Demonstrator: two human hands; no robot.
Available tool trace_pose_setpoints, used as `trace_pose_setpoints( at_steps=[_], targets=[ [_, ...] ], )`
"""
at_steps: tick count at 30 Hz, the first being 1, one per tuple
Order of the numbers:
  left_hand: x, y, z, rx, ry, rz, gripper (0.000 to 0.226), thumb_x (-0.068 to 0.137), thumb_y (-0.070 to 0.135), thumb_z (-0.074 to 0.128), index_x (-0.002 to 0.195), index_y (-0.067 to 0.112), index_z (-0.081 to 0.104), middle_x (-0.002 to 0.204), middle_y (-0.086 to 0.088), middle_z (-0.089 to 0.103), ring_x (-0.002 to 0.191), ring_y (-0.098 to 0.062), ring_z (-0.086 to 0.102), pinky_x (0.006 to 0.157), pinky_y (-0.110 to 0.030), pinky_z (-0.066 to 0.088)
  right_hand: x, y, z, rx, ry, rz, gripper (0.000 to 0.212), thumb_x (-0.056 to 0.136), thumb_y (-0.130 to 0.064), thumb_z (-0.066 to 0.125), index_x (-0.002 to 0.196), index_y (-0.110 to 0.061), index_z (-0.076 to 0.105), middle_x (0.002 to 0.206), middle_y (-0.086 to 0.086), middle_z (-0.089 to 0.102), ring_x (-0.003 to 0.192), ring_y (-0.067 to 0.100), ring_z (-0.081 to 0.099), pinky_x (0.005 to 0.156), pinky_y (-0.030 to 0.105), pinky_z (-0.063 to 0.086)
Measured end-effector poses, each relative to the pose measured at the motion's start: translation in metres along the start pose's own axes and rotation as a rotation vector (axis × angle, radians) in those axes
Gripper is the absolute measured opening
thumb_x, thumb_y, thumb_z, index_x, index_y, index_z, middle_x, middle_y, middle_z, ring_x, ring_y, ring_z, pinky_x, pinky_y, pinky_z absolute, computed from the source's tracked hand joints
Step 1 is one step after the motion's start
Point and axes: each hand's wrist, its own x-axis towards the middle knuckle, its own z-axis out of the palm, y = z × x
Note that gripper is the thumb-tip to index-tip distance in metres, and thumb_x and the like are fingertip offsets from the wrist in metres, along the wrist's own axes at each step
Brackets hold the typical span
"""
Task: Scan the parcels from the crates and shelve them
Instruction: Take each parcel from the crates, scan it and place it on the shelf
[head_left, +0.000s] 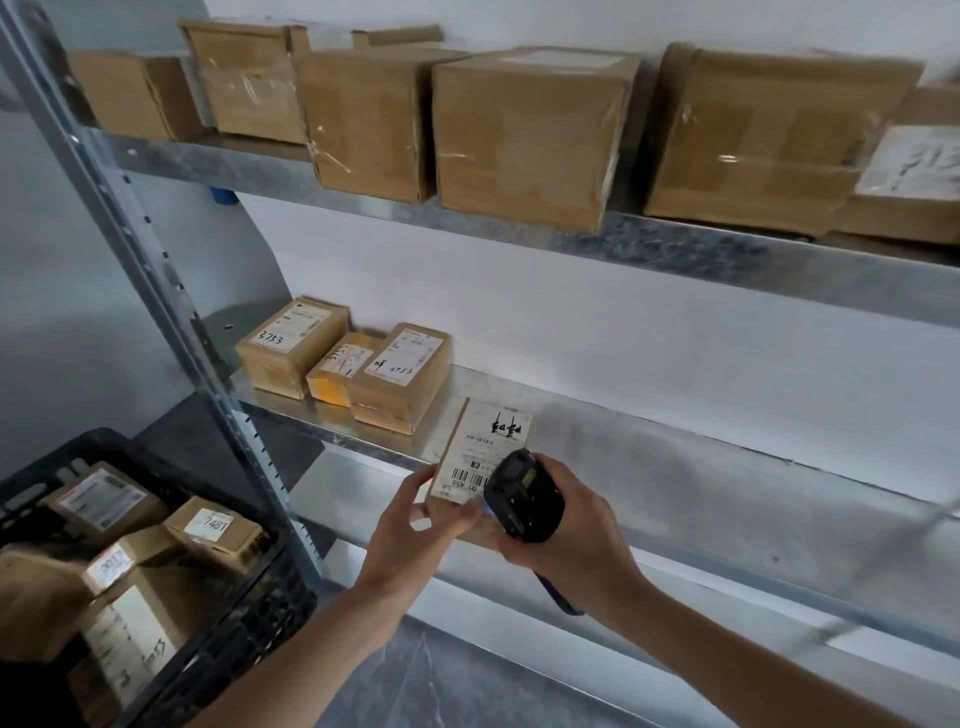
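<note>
My left hand (423, 512) grips a small brown parcel (480, 449) by its near left corner; the white label with a barcode faces up. The parcel is at the front edge of the middle metal shelf (675, 457); I cannot tell whether it rests on it. My right hand (566, 530) holds a black handheld scanner (522, 496) just over the label's barcode end. A black crate (249, 623) at lower left holds several labelled parcels.
Three small labelled parcels (343, 361) sit at the left of the middle shelf. The upper shelf (649, 244) carries a row of larger cardboard boxes. A grey upright post (171, 291) stands between crate and shelves. A lower shelf (727, 597) runs beneath my hands.
</note>
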Motion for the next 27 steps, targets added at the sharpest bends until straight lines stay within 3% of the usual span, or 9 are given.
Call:
trace_pose_setpoints(
  at_steps=[3,6,11,13,16,19,23,25,27],
  targets=[
    [0.012,-0.001,-0.002,0.034,-0.038,0.022,0.059,0.073,0.058,0.082,0.126,0.043,0.059,0.103,0.014,0.077,0.101,-0.002,0.069,0.093,-0.029,0.051,0.011,0.002,0.007,0.005,0.037,-0.014,0.067,0.063,-0.044,0.084,0.119,-0.056,0.05,0.102,-0.037,0.063,0.1,-0.001,0.064,0.076,0.013,0.052],
    [0.032,-0.002,-0.014,0.105,-0.081,0.078,0.045,0.084,0.048,0.075,0.126,0.04,0.064,0.104,0.018,0.076,0.096,0.005,0.069,0.076,-0.012,0.052,0.03,0.007,0.015,0.001,0.047,0.009,0.068,0.065,-0.037,0.085,0.118,-0.057,0.048,0.101,-0.034,0.064,0.1,0.001,0.065,0.073,0.009,0.047],
    [0.075,-0.002,-0.038,0.163,-0.177,0.13,0.04,0.087,0.04,0.074,0.127,0.041,0.065,0.113,0.023,0.073,0.1,0.001,0.071,0.088,-0.022,0.056,0.062,0.008,0.032,-0.056,0.055,0.048,0.076,0.062,-0.039,0.082,0.132,-0.045,0.054,0.104,-0.029,0.065,0.1,0.005,0.065,0.076,0.02,0.053],
    [0.093,-0.004,-0.046,0.195,-0.177,0.156,0.043,0.086,0.039,0.076,0.128,0.036,0.065,0.111,0.018,0.074,0.097,0.0,0.072,0.085,-0.021,0.058,0.075,0.007,0.042,-0.057,0.053,0.072,0.076,0.064,-0.038,0.084,0.134,-0.043,0.054,0.106,-0.026,0.066,0.102,0.006,0.065,0.078,0.022,0.054],
    [0.118,-0.011,-0.056,0.231,-0.167,0.18,0.053,0.082,0.042,0.078,0.131,0.027,0.065,0.11,0.013,0.075,0.098,-0.002,0.071,0.079,-0.015,0.056,0.093,0.005,0.058,-0.057,0.046,0.085,0.082,0.054,-0.056,0.072,0.133,-0.043,0.054,0.111,-0.024,0.069,0.103,0.006,0.066,0.082,0.03,0.058],
    [0.135,-0.013,-0.063,0.265,-0.177,0.207,0.058,0.078,0.048,0.075,0.13,0.026,0.066,0.107,0.017,0.075,0.097,-0.001,0.071,0.08,-0.017,0.057,0.107,0.007,0.071,-0.035,0.046,0.099,0.085,0.052,-0.06,0.068,0.133,-0.043,0.053,0.114,-0.023,0.069,0.101,0.005,0.066,0.077,0.02,0.055],
    [0.153,-0.012,-0.061,0.291,-0.143,0.23,0.056,0.075,0.052,0.074,0.126,0.031,0.065,0.098,0.021,0.076,0.088,0.0,0.071,0.077,-0.022,0.059,0.123,0.011,0.072,-0.006,0.046,0.121,0.077,0.063,-0.039,0.087,0.132,-0.042,0.053,0.111,-0.026,0.064,0.101,0.002,0.063,0.072,0.007,0.046],
    [0.162,-0.008,-0.056,0.302,-0.128,0.247,0.057,0.076,0.051,0.075,0.128,0.029,0.064,0.102,0.019,0.076,0.089,0.0,0.072,0.079,-0.027,0.06,0.134,0.015,0.069,-0.004,0.065,0.129,0.075,0.064,-0.031,0.09,0.13,-0.043,0.054,0.107,-0.027,0.065,0.099,0.0,0.063,0.071,0.003,0.044],
    [0.17,-0.005,-0.051,0.317,-0.12,0.261,0.049,0.081,0.044,0.076,0.126,0.028,0.065,0.108,0.016,0.075,0.091,0.001,0.072,0.079,-0.022,0.059,0.145,0.02,0.068,-0.008,0.069,0.135,0.078,0.064,-0.026,0.09,0.133,-0.04,0.056,0.107,-0.026,0.066,0.101,0.003,0.065,0.072,0.004,0.044]
  ],
)
